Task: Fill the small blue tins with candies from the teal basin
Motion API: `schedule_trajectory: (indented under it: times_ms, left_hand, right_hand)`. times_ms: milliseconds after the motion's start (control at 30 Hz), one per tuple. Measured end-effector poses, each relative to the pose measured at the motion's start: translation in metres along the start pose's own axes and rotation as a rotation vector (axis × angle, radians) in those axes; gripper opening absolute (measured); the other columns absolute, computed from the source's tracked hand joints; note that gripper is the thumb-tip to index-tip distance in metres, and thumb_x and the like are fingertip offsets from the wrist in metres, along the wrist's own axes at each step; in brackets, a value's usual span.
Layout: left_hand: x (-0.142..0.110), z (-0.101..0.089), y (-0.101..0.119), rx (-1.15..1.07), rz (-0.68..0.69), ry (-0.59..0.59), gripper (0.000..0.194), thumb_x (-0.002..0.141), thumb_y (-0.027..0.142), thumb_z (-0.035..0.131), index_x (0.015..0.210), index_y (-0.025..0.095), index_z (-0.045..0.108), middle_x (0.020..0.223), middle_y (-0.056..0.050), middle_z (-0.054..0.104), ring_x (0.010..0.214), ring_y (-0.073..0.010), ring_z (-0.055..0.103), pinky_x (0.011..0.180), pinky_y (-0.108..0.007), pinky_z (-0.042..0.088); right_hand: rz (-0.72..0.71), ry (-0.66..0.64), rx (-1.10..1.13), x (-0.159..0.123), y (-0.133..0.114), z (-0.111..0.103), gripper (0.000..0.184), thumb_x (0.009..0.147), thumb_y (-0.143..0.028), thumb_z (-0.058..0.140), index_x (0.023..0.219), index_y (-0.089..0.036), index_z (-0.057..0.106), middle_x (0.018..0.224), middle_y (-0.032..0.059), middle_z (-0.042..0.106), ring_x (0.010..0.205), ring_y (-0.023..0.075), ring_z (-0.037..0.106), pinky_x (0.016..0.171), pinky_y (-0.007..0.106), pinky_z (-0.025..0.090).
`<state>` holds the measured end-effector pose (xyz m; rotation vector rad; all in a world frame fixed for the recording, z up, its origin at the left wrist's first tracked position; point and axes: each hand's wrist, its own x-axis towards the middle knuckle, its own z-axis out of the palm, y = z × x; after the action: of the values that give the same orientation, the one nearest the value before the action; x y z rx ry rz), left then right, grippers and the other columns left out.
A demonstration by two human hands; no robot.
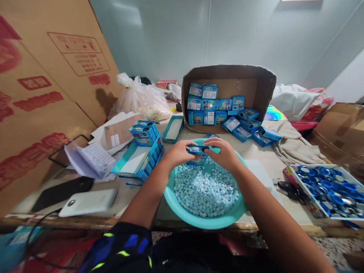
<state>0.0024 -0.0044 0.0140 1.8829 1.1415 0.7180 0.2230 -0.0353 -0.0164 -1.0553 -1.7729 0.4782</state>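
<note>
Both my hands hold one small blue candy box (197, 160) above the far part of a turquoise basin (176, 204). My left hand (179, 153) grips the box's left side, and my right hand (223, 151) has its fingers closed at the right end near the top. Some fingertips are hidden behind the box. Below it, many small pale blue and white candies (206, 189) fill the basin. To the left, a blue display tray (133, 163) rests on other trays, with blue candy boxes (144, 133) stacked at its far end.
An open carton (257, 87) on its side holds several blue boxes, some spilling out front. At right, a white tray (315, 201) contains blue lids, beside black keys (288, 187). A white power bank (88, 202) and dark phone (62, 192) lie left, near a large cardboard box (54, 98).
</note>
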Motion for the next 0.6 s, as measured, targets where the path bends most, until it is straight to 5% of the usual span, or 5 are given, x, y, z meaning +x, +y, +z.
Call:
schedule_trajectory:
  times_ms: [100,267,367,500,600]
  left_hand:
    - [0.001,-0.001,0.002,-0.018,0.015,0.069,0.053,0.058,0.032,0.090,0.106,0.015,0.078,0.098,-0.007,0.079,0.093,-0.0281,0.074,0.082,-0.034,0.058]
    - [0.006,-0.004,0.002,-0.194,0.035,0.027,0.071,0.057,0.034,0.090,0.123,0.014,0.070,0.117,-0.013,0.077,0.106,-0.0309,0.074,0.092,-0.040,0.060]
    - [0.009,-0.006,0.001,-0.230,0.018,-0.036,0.083,0.059,0.042,0.091,0.133,0.017,0.063,0.128,-0.016,0.074,0.119,-0.0326,0.071,0.098,-0.044,0.059]
    - [0.014,-0.009,0.004,0.015,-0.116,-0.222,0.086,0.057,0.062,0.090,0.125,0.015,0.067,0.131,-0.020,0.073,0.125,-0.0373,0.067,0.103,-0.051,0.056]
    - [0.021,-0.008,0.007,0.195,-0.162,-0.337,0.087,0.057,0.071,0.086,0.123,0.017,0.068,0.139,-0.018,0.070,0.130,-0.0374,0.064,0.107,-0.048,0.052]
  right_hand:
    - [0.130,-0.041,0.023,0.000,0.000,0.003,0.046,0.079,-0.031,0.081,0.125,-0.024,0.076,0.132,0.0117,0.075,0.120,0.0294,0.072,0.091,0.044,0.065]
    - [0.178,-0.098,0.010,0.004,-0.013,-0.003,0.031,0.081,-0.027,0.079,0.111,-0.024,0.079,0.111,0.0060,0.081,0.103,0.0256,0.076,0.097,0.045,0.064]
    - [0.131,0.169,-0.052,-0.014,-0.025,-0.032,0.035,0.084,-0.030,0.076,0.118,-0.022,0.076,0.115,0.0084,0.079,0.106,0.0265,0.075,0.095,0.045,0.064]
    - [0.103,0.607,-0.261,-0.070,-0.027,-0.084,0.035,0.093,-0.036,0.069,0.126,-0.025,0.068,0.121,0.0089,0.074,0.111,0.0249,0.071,0.095,0.044,0.064]
    - [0.180,0.687,-0.410,-0.111,-0.012,-0.110,0.029,0.095,-0.038,0.067,0.120,-0.024,0.067,0.113,0.0103,0.074,0.105,0.0246,0.070,0.092,0.042,0.065]
